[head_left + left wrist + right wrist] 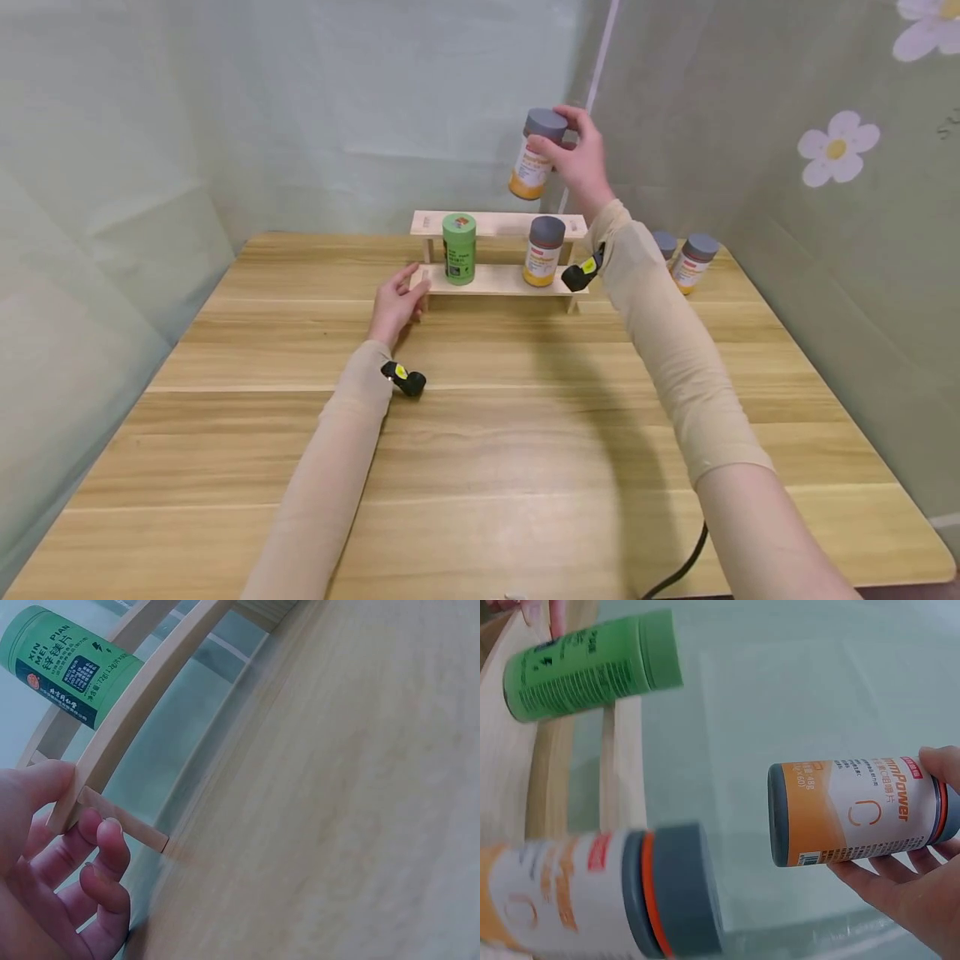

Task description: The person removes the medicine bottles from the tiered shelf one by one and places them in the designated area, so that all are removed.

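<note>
My right hand (583,158) grips a grey-lidded supplement bottle (534,162) near its lid, held up above a two-tier wooden rack (498,279). In the right wrist view this bottle (855,810) shows an orange and white label, with fingers around its lid end. On the rack's lower tier stand a green bottle (459,250) at the left and a matching grey-lidded bottle (543,254) at the right. My left hand (395,308) holds the left end of the lower tier; the left wrist view shows its thumb on top and fingers (90,832) curled beneath the plank.
Two more grey-lidded bottles stand at the table's back right, the nearer one (693,262) partly overlapping the other (664,244). The rack's upper tier (495,223) runs behind the lower one. A black cable (686,567) hangs by the front edge of the wooden table (480,467).
</note>
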The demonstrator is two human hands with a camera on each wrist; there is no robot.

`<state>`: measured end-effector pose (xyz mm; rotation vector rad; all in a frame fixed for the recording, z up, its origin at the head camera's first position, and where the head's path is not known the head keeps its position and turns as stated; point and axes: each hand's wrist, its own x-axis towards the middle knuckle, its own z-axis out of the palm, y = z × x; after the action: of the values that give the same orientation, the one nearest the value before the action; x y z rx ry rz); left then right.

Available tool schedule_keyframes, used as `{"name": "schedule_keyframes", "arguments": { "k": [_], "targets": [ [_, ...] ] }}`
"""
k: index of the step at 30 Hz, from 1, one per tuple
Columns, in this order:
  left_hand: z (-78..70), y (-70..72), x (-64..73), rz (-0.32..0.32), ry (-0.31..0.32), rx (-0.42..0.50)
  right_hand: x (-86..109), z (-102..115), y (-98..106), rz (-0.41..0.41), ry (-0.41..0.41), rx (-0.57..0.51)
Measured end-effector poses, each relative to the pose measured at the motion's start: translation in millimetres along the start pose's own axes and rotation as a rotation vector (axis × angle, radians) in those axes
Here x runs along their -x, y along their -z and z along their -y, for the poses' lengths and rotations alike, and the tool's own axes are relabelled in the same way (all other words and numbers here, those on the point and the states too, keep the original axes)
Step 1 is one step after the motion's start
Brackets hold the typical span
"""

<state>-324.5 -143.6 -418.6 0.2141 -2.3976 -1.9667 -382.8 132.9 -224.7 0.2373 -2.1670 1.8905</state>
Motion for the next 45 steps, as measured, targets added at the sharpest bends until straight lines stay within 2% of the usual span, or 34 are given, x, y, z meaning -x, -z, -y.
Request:
{"name": "schedule_keyframes", "arguments": {
  "k": [8,14,21,23,31,39,45],
  "targets": [
    [1.8,1.4,-0.3,0.006,0.008,0.011,0.4,-7.3,35.0,-0.059,0.004,-0.028],
    [3.7,3.8,0.1,0.009,0.018,0.013,4.5,-16.4,58.4,-0.069,-0.03,-0.039],
    [3.5,6.2,1.2,0.004,-0.011,0.024,10.5,-29.9,80.3,-0.102,-0.056,-0.007],
    [3.2,6.6,1.6,0.004,-0.019,0.022,11.7,-33.1,84.7,-0.111,-0.061,0.005],
    [5.1,8.4,2.5,0.01,-0.012,0.0,17.7,-47.3,98.3,-0.157,-0.112,-0.075],
    [5.4,10.0,1.5,0.007,0.002,0.012,21.8,-67.0,106.8,-0.12,-0.202,0.035],
    [4.3,11.0,0.7,0.007,0.006,-0.004,24.9,-81.7,106.4,-0.1,-0.218,0.088]
  ]
}}
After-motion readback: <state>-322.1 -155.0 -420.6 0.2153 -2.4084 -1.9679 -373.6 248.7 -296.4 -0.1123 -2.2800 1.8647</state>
